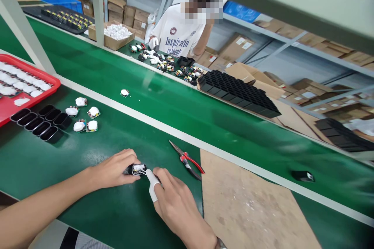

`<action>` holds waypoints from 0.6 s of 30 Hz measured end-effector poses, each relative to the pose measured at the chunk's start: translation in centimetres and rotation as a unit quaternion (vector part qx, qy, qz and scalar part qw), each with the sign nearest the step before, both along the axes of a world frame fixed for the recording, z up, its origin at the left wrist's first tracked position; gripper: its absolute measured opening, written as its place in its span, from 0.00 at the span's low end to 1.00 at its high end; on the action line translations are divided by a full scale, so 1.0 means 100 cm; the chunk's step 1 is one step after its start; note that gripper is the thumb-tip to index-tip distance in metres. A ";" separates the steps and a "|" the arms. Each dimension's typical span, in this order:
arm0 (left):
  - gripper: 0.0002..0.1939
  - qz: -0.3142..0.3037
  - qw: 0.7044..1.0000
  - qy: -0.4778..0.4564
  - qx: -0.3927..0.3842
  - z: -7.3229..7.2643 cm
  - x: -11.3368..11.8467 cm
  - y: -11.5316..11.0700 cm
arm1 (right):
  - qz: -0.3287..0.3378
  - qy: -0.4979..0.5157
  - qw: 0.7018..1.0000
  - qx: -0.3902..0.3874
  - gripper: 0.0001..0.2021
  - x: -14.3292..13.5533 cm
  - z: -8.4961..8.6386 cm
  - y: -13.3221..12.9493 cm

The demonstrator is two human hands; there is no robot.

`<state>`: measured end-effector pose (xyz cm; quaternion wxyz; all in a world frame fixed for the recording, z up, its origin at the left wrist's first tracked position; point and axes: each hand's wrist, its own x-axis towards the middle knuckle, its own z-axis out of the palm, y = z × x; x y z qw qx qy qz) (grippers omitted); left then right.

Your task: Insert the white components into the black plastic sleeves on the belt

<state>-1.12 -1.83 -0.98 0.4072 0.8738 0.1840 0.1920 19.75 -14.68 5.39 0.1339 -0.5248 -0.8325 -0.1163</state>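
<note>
My left hand [121, 167] grips a small black plastic case [128, 170], with its oval open end turned toward my right hand. Inside the opening sits a circuit board with a white pad [139, 167] and a bit of yellow. My right hand [175, 198], a white cot on one finger, is closed in a pinch at the opening. Two thin pale prongs [142, 171], apparently the tips of tweezers, run from its fingers into the case; the rest is mostly hidden. Long-nose pliers [185, 157] with red and black handles lie beyond my right hand.
Black empty cases [41, 124] and several white-topped boards [92, 125] stand left, beside a red tray [55, 85]. A wooden board [248, 202] lies right. Across the green belt [175, 105], carrying a board [124, 93] and a filled case [304, 176], sits a co-worker [181, 27].
</note>
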 end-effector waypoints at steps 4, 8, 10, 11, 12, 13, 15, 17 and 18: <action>0.12 0.004 1.000 0.001 0.015 -0.001 0.000 0.000 | -0.015 0.005 1.000 0.013 0.14 0.002 -0.003 -0.002; 0.11 0.006 1.000 -0.002 0.021 -0.002 -0.001 -0.001 | -0.015 0.024 1.000 0.001 0.13 0.002 -0.006 -0.004; 0.11 0.006 1.000 0.003 0.015 -0.002 -0.001 -0.002 | -0.013 0.035 0.999 -0.012 0.14 0.002 -0.007 -0.005; 0.11 0.006 1.000 0.005 0.013 -0.002 -0.001 -0.002 | -0.017 0.042 0.999 -0.019 0.13 0.002 -0.008 -0.005; 0.11 0.006 1.000 0.006 0.012 -0.002 -0.001 -0.003 | -0.022 0.052 0.998 -0.026 0.13 0.002 -0.008 -0.005; 0.11 0.005 1.000 0.008 0.012 -0.002 0.000 -0.003 | -0.027 0.064 0.997 -0.032 0.12 0.003 -0.009 -0.005; 0.11 0.007 1.000 0.009 0.015 -0.003 0.002 -0.002 | -0.028 0.090 0.995 -0.045 0.12 0.006 -0.012 -0.006; 0.11 0.013 1.000 0.011 0.022 -0.003 0.002 0.000 | -0.017 0.113 0.992 -0.055 0.12 0.010 -0.016 -0.006; 0.11 0.016 0.999 0.012 0.025 -0.004 0.000 0.001 | -0.010 0.123 0.991 -0.061 0.12 0.013 -0.018 -0.004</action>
